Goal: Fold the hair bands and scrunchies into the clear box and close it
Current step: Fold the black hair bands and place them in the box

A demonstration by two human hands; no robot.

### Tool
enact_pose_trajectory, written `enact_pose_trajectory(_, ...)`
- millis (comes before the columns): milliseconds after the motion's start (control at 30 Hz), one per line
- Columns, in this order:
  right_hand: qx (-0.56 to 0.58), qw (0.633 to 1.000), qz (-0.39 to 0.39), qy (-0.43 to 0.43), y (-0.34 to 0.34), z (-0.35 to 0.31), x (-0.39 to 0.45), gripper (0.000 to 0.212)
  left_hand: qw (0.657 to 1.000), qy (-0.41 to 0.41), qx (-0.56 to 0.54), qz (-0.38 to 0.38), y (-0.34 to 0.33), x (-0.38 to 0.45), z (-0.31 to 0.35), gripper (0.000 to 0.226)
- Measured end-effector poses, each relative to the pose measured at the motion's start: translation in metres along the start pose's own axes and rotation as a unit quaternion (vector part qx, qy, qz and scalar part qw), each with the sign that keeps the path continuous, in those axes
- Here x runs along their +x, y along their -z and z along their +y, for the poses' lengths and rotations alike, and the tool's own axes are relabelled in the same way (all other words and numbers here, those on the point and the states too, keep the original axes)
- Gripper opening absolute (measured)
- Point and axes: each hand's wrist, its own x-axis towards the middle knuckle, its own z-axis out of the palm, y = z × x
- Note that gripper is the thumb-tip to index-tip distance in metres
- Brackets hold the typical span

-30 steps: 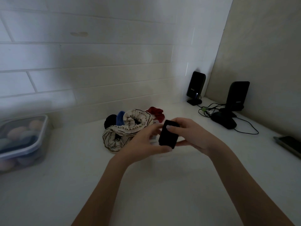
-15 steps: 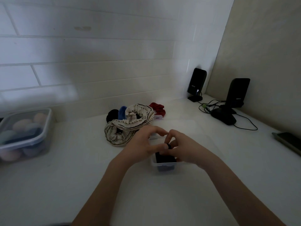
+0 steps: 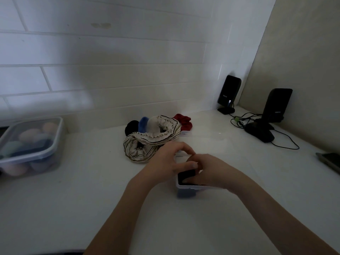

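Home desk corner: white brick wall (image 3: 110,52), speakers (image 3: 229,93), cables (image 3: 242,119).

Both forearms reach forward and meet over the clear box (image 3: 185,190). The left hand (image 3: 166,160) arches at the box's left rim, fingers curled, thumb laid across the opening. The right hand (image 3: 211,171) covers the box's right side, its fingers curled down inside, pressing there.

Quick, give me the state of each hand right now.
Left hand: fingers curled, thumb pressing the folded black hair band into the clear box.
Right hand: fingers on the same band.
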Motion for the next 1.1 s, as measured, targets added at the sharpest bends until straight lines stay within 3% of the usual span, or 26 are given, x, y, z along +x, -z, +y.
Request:
enact_pose_trajectory(133, -0.147, 0.988, 0.045, -0.014, -0.007, -0.013, 0.005, 0.038, 1.000, -0.008, 0.000, 0.006, 0.000, 0.000, 0.002, 0.026)
enact_pose_trajectory(267, -0.203, 0.978, 0.051, -0.017, -0.004, -0.021, -0.001, 0.042, 1.000, -0.013, -0.008, 0.003, 0.000, 0.000, 0.002, 0.028)
enact_pose_trajectory(367, -0.175, 0.980, 0.069, 0.063, 0.002, -0.020, -0.007, 0.032, 1.000, -0.021, 0.001, 0.009, 0.000, 0.000, 0.002, 0.031)
enact_pose_trajectory(433, -0.123, 0.986, 0.038, 0.106, 0.005, -0.014, -0.009, 0.027, 1.000, -0.024, 0.006, 0.011, 0.001, 0.000, 0.002, 0.028)
enact_pose_trajectory(567, -0.056, 0.994, -0.042, 0.089, 0.018, 0.001, -0.007, 0.025, 1.000, -0.023, 0.011, 0.010, -0.001, 0.000, 0.001, 0.027)
enact_pose_trajectory(733, -0.144, 0.981, -0.002, 0.130, 0.008, -0.002, 0.001, 0.021, 1.000, -0.023, 0.014, 0.011, 0.000, 0.001, 0.002, 0.029)
enact_pose_trajectory(933, -0.307, 0.947, 0.004, 0.099, 0.010, -0.025, 0.002, 0.020, 1.000, -0.016, 0.018, 0.004, 0.001, 0.001, 0.003, 0.031)
enact_pose_trajectory(1100, -0.271, 0.955, -0.039, 0.112, 0.017, -0.023, -0.006, 0.025, 1.000, -0.010, -0.001, -0.003, 0.001, 0.000, 0.002, 0.027)
